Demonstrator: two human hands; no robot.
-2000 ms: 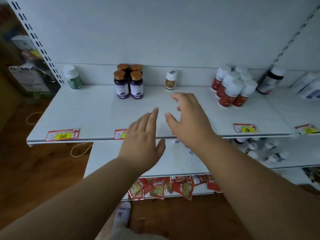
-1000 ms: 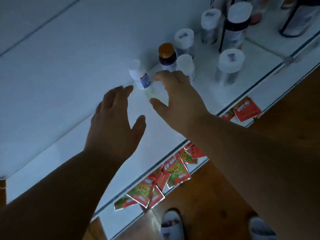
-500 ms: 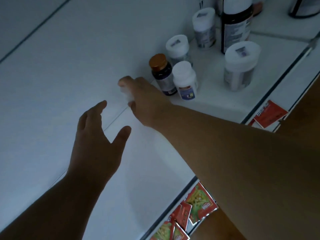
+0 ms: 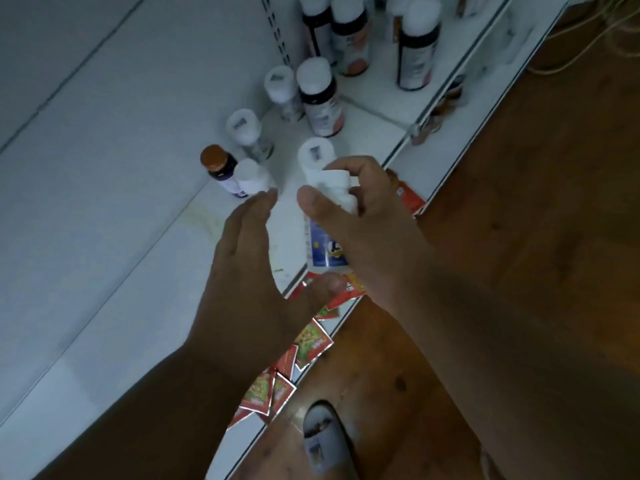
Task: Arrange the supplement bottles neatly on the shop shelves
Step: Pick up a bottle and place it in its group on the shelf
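The right hand (image 4: 367, 220) grips a white bottle (image 4: 327, 233) above the shelf's (image 4: 145, 271) front edge, the left hand (image 4: 249, 258) open beside it with its thumb under the base, other bottles (image 4: 242, 168) standing behind.

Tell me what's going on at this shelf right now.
A person is sorting supplement bottles on a white shelf. The right hand grips a small white bottle with a blue label, lifted above the shelf's front edge. The left hand is open beside it, thumb under its base. A brown-capped bottle and several white-capped ones stand behind.
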